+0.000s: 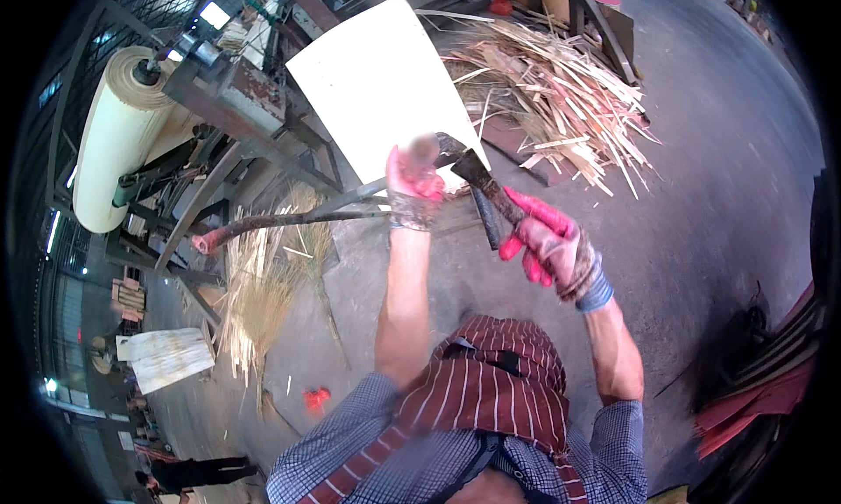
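The widest open room is given by the grey floor (pixel 718 153), seen bare to the right of the fingers of the right hand (pixel 554 245), while movement leftward is bounded by a rusty machine frame (pixel 210 110), set well beyond the fingers of the left hand (pixel 414 187). Ahead and to the right of both sets of fingers, a heap of wood strips (pixel 569 110) is spread. A pale veneer sheet (pixel 377 83) is seen just beyond the left fingers, its lower edge partly hidden by them; whether it is touched cannot be told. Leftward of those fingers, a metal bar (pixel 289 221) is extended low, so clearance is limited there. Smallest, a dark hatchet-like tool (pixel 492 191) is clamped by its handle in the right fingers, its head being pointed toward the left ones. The left fingers are curled, but whether anything is gripped cannot be told through the blur. The step in hand is judged to be the handling of the tool near the sheet's edge; by the next move, a firm right grip and left fingers held clear of the tool's head would be called for.
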{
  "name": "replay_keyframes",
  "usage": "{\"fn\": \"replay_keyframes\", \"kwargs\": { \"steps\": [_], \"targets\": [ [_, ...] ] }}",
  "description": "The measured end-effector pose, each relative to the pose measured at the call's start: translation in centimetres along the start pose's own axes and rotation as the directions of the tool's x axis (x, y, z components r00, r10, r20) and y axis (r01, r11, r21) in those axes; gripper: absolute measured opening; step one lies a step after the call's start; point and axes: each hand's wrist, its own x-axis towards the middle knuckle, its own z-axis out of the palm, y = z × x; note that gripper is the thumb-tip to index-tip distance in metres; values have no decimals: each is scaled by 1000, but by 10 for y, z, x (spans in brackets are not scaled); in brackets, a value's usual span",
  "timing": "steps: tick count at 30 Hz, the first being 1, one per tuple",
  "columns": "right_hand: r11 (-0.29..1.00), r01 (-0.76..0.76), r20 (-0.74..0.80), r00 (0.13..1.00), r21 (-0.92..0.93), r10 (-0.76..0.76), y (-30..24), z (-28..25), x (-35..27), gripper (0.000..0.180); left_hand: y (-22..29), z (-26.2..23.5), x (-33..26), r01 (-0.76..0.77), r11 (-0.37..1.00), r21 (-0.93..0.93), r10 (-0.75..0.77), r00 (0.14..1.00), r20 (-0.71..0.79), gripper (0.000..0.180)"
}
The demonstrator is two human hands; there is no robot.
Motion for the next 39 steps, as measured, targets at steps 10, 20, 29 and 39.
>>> {"fn": "replay_keyframes", "kwargs": {
  "steps": [10,20,29,39],
  "targets": [
    [956,96,-11,995,278,-96,6,43,15,45,39,93,-43,-600,621,504,371,792,485,40],
    [978,186,105,979,-97,-176,-6,69,28,48,73,80,-32,-626,731,271,623,775,109,47],
    [981,-178,355,915,-73,193,107,74,69,50,52,-155,-83,-293,955,41,289,897,-333,52],
    [963,-244,390,880,-117,271,132,159,126,47,171,-281,-107,-502,822,-270,475,865,-163,50]
  ]
}}
